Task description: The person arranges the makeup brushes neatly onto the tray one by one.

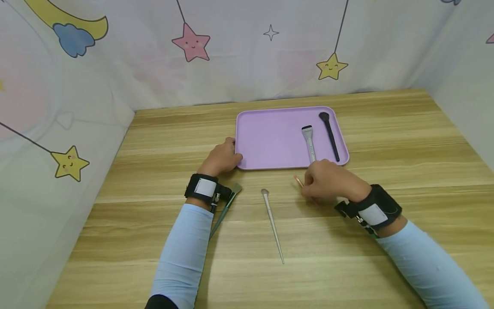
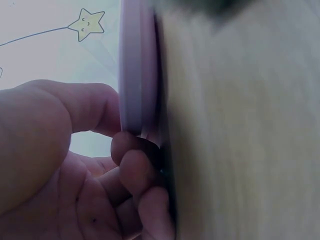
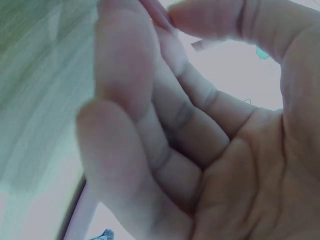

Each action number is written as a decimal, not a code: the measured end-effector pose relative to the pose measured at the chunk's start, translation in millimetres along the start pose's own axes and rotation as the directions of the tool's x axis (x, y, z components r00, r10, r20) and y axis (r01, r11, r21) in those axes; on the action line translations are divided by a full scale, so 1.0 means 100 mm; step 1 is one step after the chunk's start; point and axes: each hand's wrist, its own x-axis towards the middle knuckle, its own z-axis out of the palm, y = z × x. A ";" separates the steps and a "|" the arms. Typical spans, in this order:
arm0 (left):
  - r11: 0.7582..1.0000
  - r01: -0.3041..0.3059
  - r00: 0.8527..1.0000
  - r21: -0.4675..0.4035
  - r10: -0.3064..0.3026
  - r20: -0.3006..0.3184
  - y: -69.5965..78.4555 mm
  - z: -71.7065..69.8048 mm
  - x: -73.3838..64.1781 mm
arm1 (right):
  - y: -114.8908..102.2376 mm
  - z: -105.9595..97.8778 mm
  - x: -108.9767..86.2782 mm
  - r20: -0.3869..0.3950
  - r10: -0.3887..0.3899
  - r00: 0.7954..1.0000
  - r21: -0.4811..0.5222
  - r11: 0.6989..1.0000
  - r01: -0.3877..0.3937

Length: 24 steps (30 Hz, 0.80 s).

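Observation:
My left hand [image 1: 223, 157] grips the near left corner of the purple tray [image 1: 270, 141], thumb over the rim and fingers curled below it in the left wrist view. In front of the tray, my right hand [image 1: 328, 180] pinches a slim makeup brush with a copper-coloured part [image 1: 298, 180] showing; the hand covers most of it. Between thumb and forefinger in the right wrist view, a pinkish sliver [image 3: 159, 14] of it shows. A black makeup brush [image 1: 330, 135] and a grey flat-headed brush [image 1: 310, 141] lie at the tray's right side, the grey one's lower end behind my right hand.
A pale slender brush [image 1: 272, 223] lies on the wooden table [image 1: 154, 240] between my arms. Partly under my left wrist is a green-handled flat brush [image 1: 224, 212]. A white curtain [image 1: 247, 68] with printed stars stands behind the table and along its sides.

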 end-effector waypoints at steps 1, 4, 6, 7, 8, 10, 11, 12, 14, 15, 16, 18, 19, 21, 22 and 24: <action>1.000 0.000 1.000 -0.001 0.000 0.000 0.00 0.00 0.00 | 0.00 0.00 0.00 -0.013 0.000 1.000 0.006 1.000 0.000; 1.000 -0.001 1.000 0.001 0.001 0.000 0.00 0.00 0.00 | 0.01 0.00 0.01 -0.061 -0.005 0.998 0.024 1.000 0.006; 1.000 0.000 1.000 0.004 0.000 0.000 0.00 0.00 0.01 | 0.01 0.00 0.02 -0.089 0.005 0.996 0.037 0.999 -0.001; 1.000 0.000 1.000 0.005 0.000 0.001 -0.01 0.00 0.01 | 0.01 0.00 0.02 -0.105 0.010 0.994 0.043 0.999 -0.006; 1.000 0.001 1.000 0.008 -0.001 0.002 -0.01 0.00 0.01 | 0.02 0.00 0.03 -0.121 0.016 0.993 0.050 0.999 -0.010; 1.000 0.002 1.000 0.010 -0.002 0.003 -0.01 0.00 0.01 | 0.02 0.01 0.04 -0.149 0.032 0.988 0.068 0.997 -0.022; 1.000 0.002 1.000 0.011 -0.002 0.003 -0.01 0.00 0.01 | 0.02 0.01 0.05 -0.166 0.037 0.985 0.075 0.997 -0.025; 1.000 0.001 1.000 0.011 -0.002 0.003 -0.01 0.00 0.01 | 0.02 0.01 0.05 -0.182 0.040 0.983 0.082 0.996 -0.025; 1.000 -0.001 1.000 0.012 0.001 0.003 0.00 0.00 0.01 | 0.03 0.01 0.06 -0.208 0.044 0.977 0.096 0.995 -0.025; 1.000 -0.002 1.000 0.012 0.002 0.002 0.00 0.00 0.01 | 0.02 0.01 0.07 -0.222 0.045 0.974 0.100 0.995 -0.023; 1.000 -0.004 1.000 0.013 0.004 0.001 0.00 -0.01 0.01 | 0.02 0.01 0.07 -0.236 0.046 0.971 0.102 0.995 -0.022; 1.000 -0.006 1.000 0.013 0.006 0.000 0.00 -0.01 0.00 | 0.02 0.00 0.07 -0.256 0.045 0.966 0.109 0.994 -0.018; 1.000 -0.006 1.000 0.013 0.006 -0.001 0.00 0.00 0.00 | 0.03 0.00 0.08 -0.265 0.048 0.963 0.113 0.993 -0.018; 1.000 -0.006 1.000 0.013 0.006 -0.002 0.00 0.00 0.01 | 0.03 -0.01 0.08 -0.280 0.050 0.959 0.118 0.993 -0.017; 1.000 -0.005 1.000 0.012 0.005 -0.002 0.00 0.00 0.01 | 0.03 -0.01 0.08 -0.282 0.053 0.958 0.123 0.992 -0.019; 1.000 -0.004 1.000 0.011 0.004 0.000 0.00 0.00 0.00 | 0.03 -0.02 0.08 -0.286 0.060 0.956 0.129 0.991 -0.023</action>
